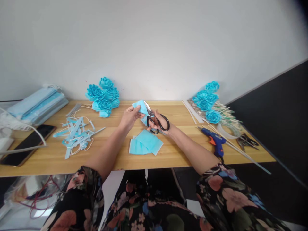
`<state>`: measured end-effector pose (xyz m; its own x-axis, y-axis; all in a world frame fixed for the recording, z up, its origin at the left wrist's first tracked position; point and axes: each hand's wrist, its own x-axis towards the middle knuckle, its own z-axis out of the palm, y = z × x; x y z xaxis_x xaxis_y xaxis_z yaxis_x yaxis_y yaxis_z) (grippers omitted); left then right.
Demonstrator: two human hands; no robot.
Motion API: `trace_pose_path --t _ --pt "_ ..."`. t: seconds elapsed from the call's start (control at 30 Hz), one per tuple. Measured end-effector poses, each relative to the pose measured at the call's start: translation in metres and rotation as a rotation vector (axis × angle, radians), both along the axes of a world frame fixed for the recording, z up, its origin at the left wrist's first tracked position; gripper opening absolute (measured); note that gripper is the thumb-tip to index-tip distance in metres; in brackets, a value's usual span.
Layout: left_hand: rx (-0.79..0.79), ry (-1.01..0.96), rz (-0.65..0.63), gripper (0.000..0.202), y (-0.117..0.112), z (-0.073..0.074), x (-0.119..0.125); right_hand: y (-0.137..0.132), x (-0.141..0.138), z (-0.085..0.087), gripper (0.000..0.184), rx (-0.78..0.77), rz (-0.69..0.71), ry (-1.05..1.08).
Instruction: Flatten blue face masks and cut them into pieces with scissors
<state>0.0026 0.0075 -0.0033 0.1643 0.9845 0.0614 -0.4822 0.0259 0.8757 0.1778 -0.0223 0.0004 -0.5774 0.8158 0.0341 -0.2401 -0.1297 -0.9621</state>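
Note:
My left hand (130,116) pinches a light blue piece of face mask fabric (139,106) above the middle of the table. In my right hand (157,120) are black-handled scissors (165,123), their metal blades pointing up and left against the fabric's right edge. Another bit of blue fabric shows just below the blades, partly hidden by the fingers. On the table beneath both hands lie overlapping cut pieces of blue mask fabric (146,143).
Mask trimmings (78,134), a phone (29,144) and stacked masks (36,102) lie left. Blue fabric flowers (104,94) stand at the back left, with more flowers (206,100) right. A glue gun (214,138), clear tape roll (228,129), pliers (246,141) and sticks (240,150) lie right.

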Motion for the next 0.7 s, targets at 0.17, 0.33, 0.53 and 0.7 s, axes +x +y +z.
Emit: trace_pose_path --t 0.17,0.33,0.53,0.7 --pt "-0.001 0.033 -0.035 0.043 -0.0030 -0.0033 0.0050 0.0001 -0.0004 0.0008 0.068 -0.025 -0.030 -0.001" --pt "-0.042 -0.004 -0.023 0.040 -0.0016 -0.0057 0.0045 -0.0015 -0.0029 0.0019 0.065 -0.046 -0.103 0.006" --pt "-0.063 0.017 -0.036 0.039 0.0002 -0.0041 0.0013 -0.0041 -0.0066 0.0019 0.068 -0.033 -0.198 0.000" --pt "-0.032 -0.003 -0.033 0.044 -0.0009 -0.0036 0.0016 -0.0046 -0.0066 -0.0002 0.073 0.001 -0.216 0.031"
